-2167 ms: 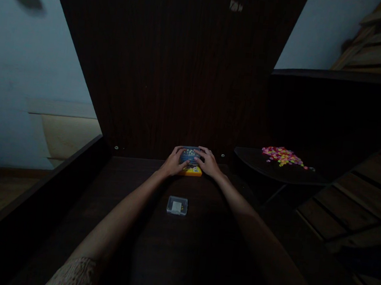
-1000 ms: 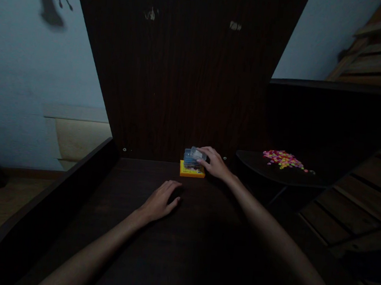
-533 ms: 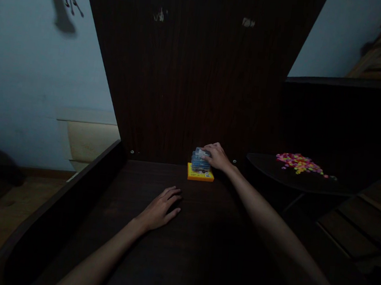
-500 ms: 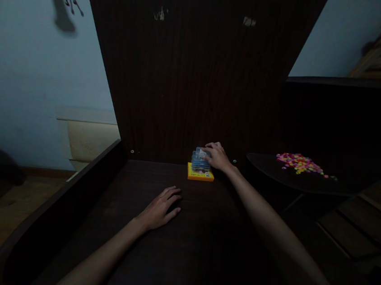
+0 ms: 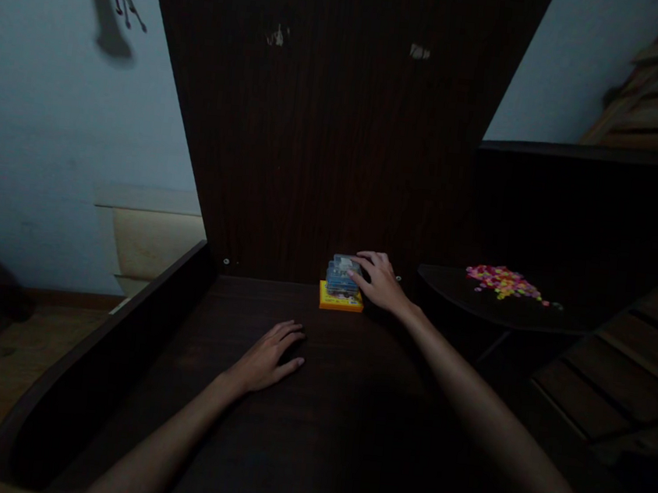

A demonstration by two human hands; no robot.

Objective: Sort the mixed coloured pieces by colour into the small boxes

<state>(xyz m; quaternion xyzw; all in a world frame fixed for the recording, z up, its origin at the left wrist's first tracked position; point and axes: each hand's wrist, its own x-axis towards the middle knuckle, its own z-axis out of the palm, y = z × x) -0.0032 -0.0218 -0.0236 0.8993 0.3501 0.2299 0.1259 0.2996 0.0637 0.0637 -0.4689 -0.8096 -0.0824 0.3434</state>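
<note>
A short stack of small clear plastic cases (image 5: 338,277) sits on a flat yellow box (image 5: 340,303) at the back of the dark desk. My right hand (image 5: 382,282) is at the right side of this stack, its thumb and fingers apart and the thumb tip overlapping the edge of the cases. Whether the fingertips press on them cannot be made out. Nearer to me, my left hand (image 5: 268,356) rests open and palm down on the desktop (image 5: 298,431), holding nothing, in front and to the left of the yellow box.
Small pink, red and yellow pieces (image 5: 505,282) lie heaped on a dark rounded side shelf (image 5: 454,291) to the right. A tall dark panel (image 5: 329,137) closes the desk's back, and a raised edge (image 5: 119,342) runs along its left.
My right hand has drawn slightly to the right off the top of the cases, its thumb and fingers spread wider. My left hand stays nearly in place. The view has shifted a little.
</note>
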